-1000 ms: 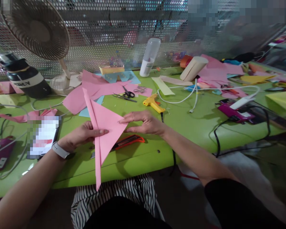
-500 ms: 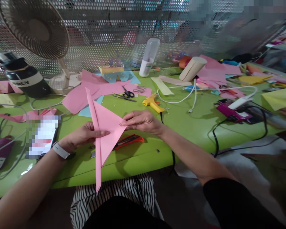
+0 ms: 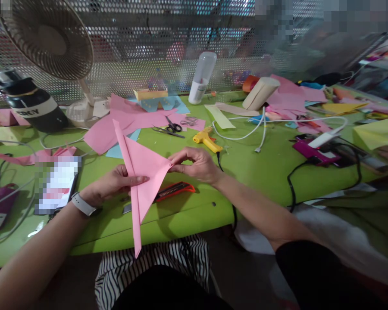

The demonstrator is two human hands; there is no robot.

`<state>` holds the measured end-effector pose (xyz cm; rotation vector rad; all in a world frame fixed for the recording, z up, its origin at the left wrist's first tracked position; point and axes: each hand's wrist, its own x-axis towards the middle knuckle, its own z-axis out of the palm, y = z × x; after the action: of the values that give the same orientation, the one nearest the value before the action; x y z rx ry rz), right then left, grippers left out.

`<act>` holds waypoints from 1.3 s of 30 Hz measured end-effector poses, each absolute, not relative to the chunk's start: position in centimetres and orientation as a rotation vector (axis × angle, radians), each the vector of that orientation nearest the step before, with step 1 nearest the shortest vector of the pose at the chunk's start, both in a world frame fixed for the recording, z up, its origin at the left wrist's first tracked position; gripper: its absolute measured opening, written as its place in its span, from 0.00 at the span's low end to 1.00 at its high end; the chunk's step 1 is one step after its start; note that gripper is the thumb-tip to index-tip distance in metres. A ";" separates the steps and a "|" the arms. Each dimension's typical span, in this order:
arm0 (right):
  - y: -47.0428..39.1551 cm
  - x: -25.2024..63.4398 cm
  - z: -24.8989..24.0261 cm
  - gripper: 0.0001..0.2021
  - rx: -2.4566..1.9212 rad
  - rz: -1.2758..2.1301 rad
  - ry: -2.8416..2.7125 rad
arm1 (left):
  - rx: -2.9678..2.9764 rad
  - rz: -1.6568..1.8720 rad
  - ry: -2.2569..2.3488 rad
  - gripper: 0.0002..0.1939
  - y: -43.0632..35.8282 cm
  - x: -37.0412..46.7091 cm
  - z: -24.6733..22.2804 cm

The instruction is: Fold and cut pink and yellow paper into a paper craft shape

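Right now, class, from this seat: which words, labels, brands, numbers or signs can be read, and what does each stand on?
"ERGY", as best it reads: black bottle with a pale band; letters blurred.
Too small to read: marking on the orange-and-black utility knife.
Too small to read: print on the white bottle with a clear rounded top.
Pixelated, unreadable: screen of the black-edged rectangular phone.

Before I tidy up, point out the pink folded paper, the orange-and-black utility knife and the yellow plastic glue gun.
Pink folded paper (image 3: 146, 162): head view, flat face.
Orange-and-black utility knife (image 3: 175, 190): head view, handle.
Yellow plastic glue gun (image 3: 205, 138): head view, body.
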<state>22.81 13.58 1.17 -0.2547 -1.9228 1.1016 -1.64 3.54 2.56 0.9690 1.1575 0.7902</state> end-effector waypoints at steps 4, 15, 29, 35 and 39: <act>13.8 22.8 1.1 0.05 -0.208 1.136 -1.902 | 0.951 0.809 1.159 0.11 3.6 -1.7 2.4; 14.5 23.2 1.6 0.11 -0.036 1.077 -2.091 | 0.880 0.880 1.078 0.11 3.7 -1.7 2.5; 14.4 23.4 1.4 0.11 -0.059 0.938 -2.150 | 0.896 0.854 1.120 0.11 3.7 -1.7 2.3; 14.5 23.2 1.1 0.11 0.022 0.867 -2.094 | 0.933 0.842 1.139 0.12 3.6 -1.7 2.2; 14.4 23.1 1.2 0.10 -0.001 0.688 -2.106 | 0.943 0.823 1.154 0.12 3.6 -1.6 2.2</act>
<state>23.12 14.43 1.17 -0.0012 -2.1057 0.6883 -1.63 3.57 2.18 0.9426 1.1542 0.8227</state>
